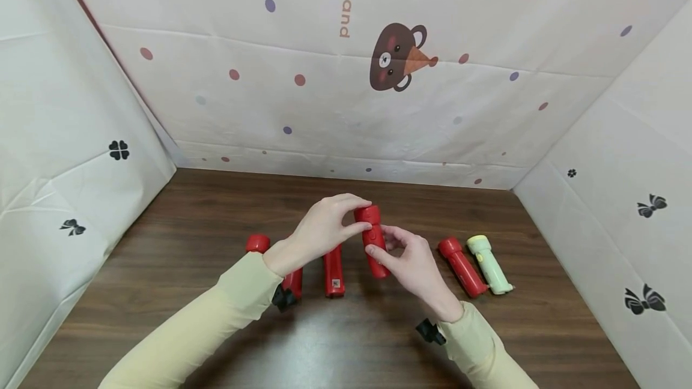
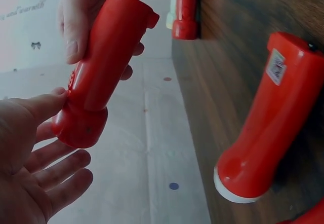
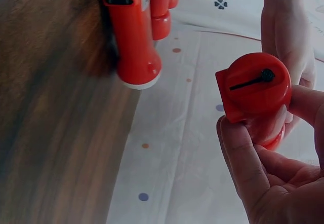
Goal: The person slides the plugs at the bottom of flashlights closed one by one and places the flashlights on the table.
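At the back, a big white sheet with coloured dots [image 1: 259, 101] could be seen, with a dark-brown wood-grain table [image 1: 389, 341] set in front. The left hand [image 1: 324, 221] and right hand [image 1: 408, 260] were both kinda busy: a red plastic cylindrical flashlight [image 1: 374, 241] was held up over the table, its head pinched by the left, remaining fingers loosely spread, its body grasped by the right's curled fingers and thumb. Off to the right, a red plastic flashlight [image 1: 464, 269] and a slim pale-green one [image 1: 489, 266] were laid side by side.
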